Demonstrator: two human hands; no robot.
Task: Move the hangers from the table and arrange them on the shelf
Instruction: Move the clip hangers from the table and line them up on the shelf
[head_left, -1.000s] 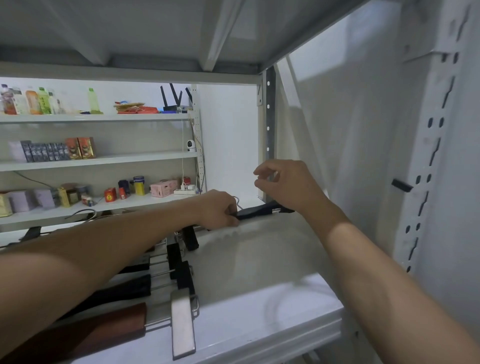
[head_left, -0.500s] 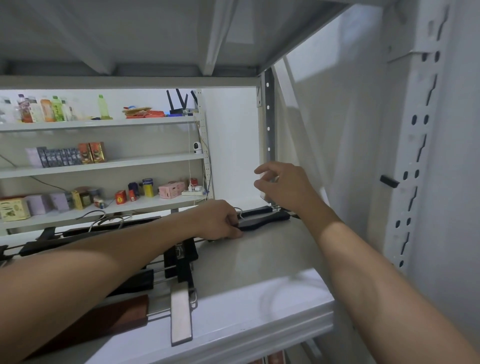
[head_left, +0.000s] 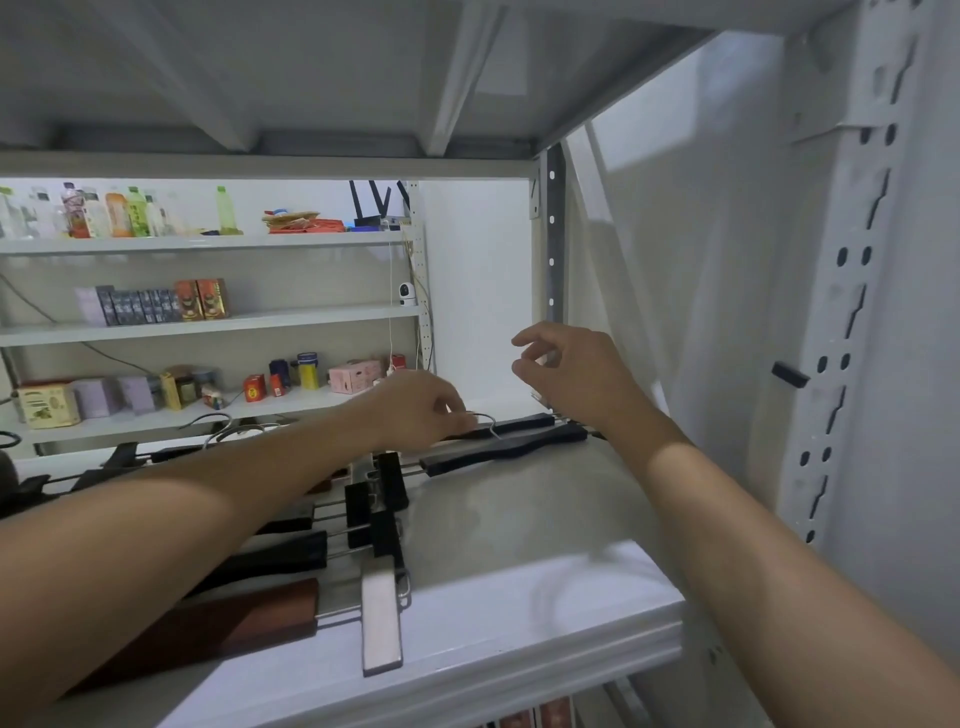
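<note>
My left hand (head_left: 421, 410) reaches to the back of the shelf (head_left: 519, 613), fingers curled down at the metal hook (head_left: 485, 422) of a black hanger (head_left: 504, 448); whether they actually pinch it I cannot tell. My right hand (head_left: 576, 374) hovers above that hanger's far end, fingers loosely bent, gripping nothing. Two black hangers lie side by side at the back. Nearer me I count about four more stacked in a row, the front one reddish-brown (head_left: 208, 629) with a pale clip (head_left: 382, 621). Others trail off left behind my forearm.

Hangers (head_left: 498, 447) on shelf (head_left: 545, 587), clips (head_left: 382, 525) frontward
</note>
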